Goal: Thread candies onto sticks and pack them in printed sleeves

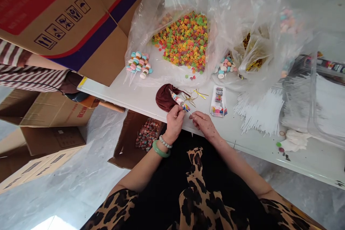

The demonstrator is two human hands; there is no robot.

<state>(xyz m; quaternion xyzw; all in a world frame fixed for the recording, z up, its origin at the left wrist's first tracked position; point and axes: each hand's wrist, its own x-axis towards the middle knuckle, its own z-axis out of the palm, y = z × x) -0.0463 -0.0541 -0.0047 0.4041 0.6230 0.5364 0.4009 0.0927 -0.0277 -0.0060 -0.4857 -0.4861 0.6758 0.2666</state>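
Note:
My left hand pinches the lower end of a small wrapped candy pack with a colorful printed wrapper. Close on its right, my right hand has thumb and fingers closed on a thin white stick that runs to the pack's lower end. Behind the pack lies a dark brown cloth on the white table. Gold twist ties are scattered beside it. A stack of printed wrappers sits to the right of my hands.
Plastic bags hold ring candies and gold ties. Candy skewers lie at the left, white sticks at the right. Below the table edge, an open box contains candies. A large carton and a person's striped sleeve are at the left.

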